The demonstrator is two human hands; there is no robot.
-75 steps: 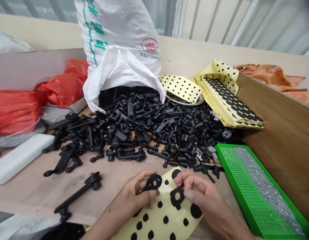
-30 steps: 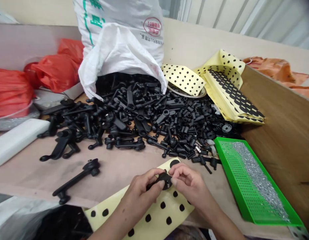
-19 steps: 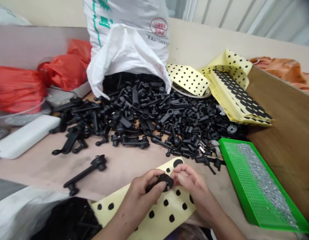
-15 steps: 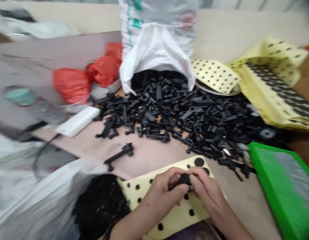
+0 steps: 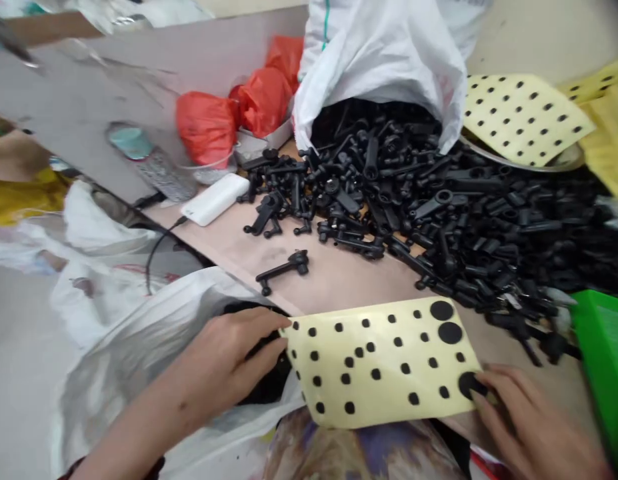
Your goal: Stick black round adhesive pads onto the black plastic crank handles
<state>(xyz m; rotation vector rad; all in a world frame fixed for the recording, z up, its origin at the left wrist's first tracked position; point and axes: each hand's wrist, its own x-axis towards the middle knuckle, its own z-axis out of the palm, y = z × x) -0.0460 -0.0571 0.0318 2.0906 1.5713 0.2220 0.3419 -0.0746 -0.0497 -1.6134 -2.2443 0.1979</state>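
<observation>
A yellow backing sheet dotted with black round stickers lies at the table's near edge. My left hand reaches over the mouth of a white plastic bag holding black parts; its fingers are stretched out beside the sheet's left edge and nothing shows in them. My right hand rests at the sheet's right corner, fingers apart, with a fingertip on a large black sticker. A single black plastic lever lies on the table just beyond the sheet.
A big heap of black plastic parts spills from a white woven sack. A green tray sits at the right. A white power bank, red bags and another dotted yellow sheet lie further back.
My view swung left and down. Both hands held a small black part together over the sheet; now they are apart, the left over the bag and the right on the sheet corner.
</observation>
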